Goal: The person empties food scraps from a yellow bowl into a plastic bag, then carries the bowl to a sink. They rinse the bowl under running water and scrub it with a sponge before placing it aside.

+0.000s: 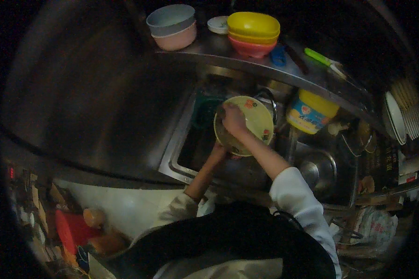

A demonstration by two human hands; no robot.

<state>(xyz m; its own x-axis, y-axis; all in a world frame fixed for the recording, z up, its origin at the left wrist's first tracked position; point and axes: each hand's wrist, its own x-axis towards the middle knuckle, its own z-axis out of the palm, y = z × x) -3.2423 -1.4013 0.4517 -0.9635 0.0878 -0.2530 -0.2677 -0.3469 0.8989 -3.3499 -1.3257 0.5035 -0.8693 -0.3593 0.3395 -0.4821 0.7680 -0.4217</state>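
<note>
Over the stainless steel sink (167,170) a pale yellow bowl (258,120) with red and dark printed motifs is tilted, its inside facing up at me. From below, my left hand (220,150) grips its near left rim; the fingers behind the bowl are hidden. My right hand (234,120) reaches into the bowl, fingers bent against the inner left wall. Something dark shows at those fingertips, too blurred to tell whether it is held. A green basket (206,106) sits dimly in the sink, left of the bowl. Behind the bowl curves a metal faucet (274,104).
On the back ledge stand grey and pink bowls (174,36), yellow and red bowls (254,28), small white plates (217,24) and a green-handled tool (317,57). A yellow tub (309,111) bearing writing is right of the faucet. A metal pot or lid (317,171) lies in the right basin.
</note>
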